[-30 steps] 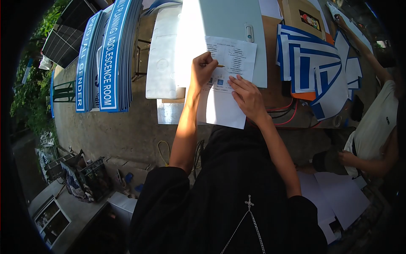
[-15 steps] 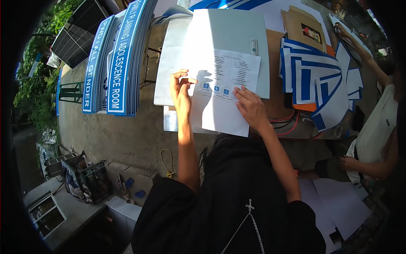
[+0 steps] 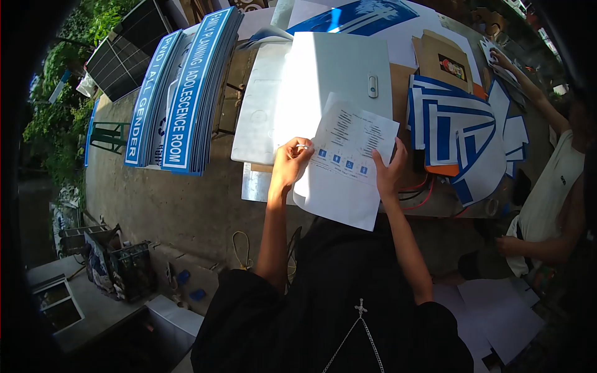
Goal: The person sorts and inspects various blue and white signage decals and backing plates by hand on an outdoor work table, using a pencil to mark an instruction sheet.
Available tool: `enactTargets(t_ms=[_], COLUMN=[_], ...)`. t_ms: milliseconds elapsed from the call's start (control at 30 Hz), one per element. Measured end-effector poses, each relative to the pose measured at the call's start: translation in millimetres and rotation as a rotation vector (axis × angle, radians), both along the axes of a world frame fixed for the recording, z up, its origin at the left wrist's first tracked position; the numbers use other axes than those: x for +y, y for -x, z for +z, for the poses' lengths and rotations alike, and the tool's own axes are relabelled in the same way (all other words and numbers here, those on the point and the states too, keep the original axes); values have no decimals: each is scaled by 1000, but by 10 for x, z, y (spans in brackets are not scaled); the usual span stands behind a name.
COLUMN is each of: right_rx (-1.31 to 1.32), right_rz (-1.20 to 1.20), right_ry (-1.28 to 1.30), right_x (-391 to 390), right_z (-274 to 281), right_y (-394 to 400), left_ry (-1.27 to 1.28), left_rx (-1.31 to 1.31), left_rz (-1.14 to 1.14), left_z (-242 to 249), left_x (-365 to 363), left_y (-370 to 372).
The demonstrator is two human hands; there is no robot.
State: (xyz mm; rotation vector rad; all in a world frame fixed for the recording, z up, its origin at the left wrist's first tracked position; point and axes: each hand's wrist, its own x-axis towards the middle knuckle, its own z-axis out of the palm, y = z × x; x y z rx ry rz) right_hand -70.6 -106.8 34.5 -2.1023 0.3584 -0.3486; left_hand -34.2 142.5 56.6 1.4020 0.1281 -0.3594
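A white printed sheet [image 3: 348,196] with lines of text and a row of small blue icons is tilted up in front of me. At its left edge, my left hand [image 3: 291,165] is closed in a pinch on the paper. My right hand [image 3: 390,169] grips the opposite edge, thumb on the printed face and fingers behind. Beneath and beyond the sheet lies a pale box file [image 3: 357,74] with an oval finger slot. Bright sunlight crosses its left part, overlapping another white flat case [image 3: 264,102].
Stacked blue signs [image 3: 198,93] stand at left. Blue-and-white cut panels [image 3: 457,124] and a brown envelope [image 3: 441,62] lie right. Red and black cables [image 3: 418,191] run near the table's front edge. Another person in a light shirt [image 3: 547,186] is at far right.
The printed sheet was lying on the box file; now it is raised and tilted. My left hand went from loosely open to pinching its edge, and my right from flat on it to gripping.
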Motion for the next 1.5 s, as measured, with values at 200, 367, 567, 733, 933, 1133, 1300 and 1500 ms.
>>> enactTargets(t_ms=[200,367,567,733,933,1133,1300,1500], right_rx=[129,-100,-153,-160,-283,-286,-282,-290], right_rz=[-98,52,-13,-79,-204,-280,-298,-256], right_ry=[-1109,-991,-638,-539,-390,-383,-437,-445], right_x=[-363,-541,-773,-933,-1103,-1234,-1317,-1437], right_z=[363,889,1691,2167,2374,2489,2526,2514], right_y=[154,313,629,929,1214,1354,1343,1316], left_ry=[179,264,242,254,264,252,312,314], left_rx=[-143,-149,-168,-192,-267,-270,-228,-254], left_rz=[17,-73,-246,-335,-361,-418,-434,-378], left_z=[290,568,990,1441,1729,1905,1921,1929], left_x=[-229,-352,-603,-877,-1167,-1353,-1450,-1520], left_y=[237,327,291,292,434,460,425,466])
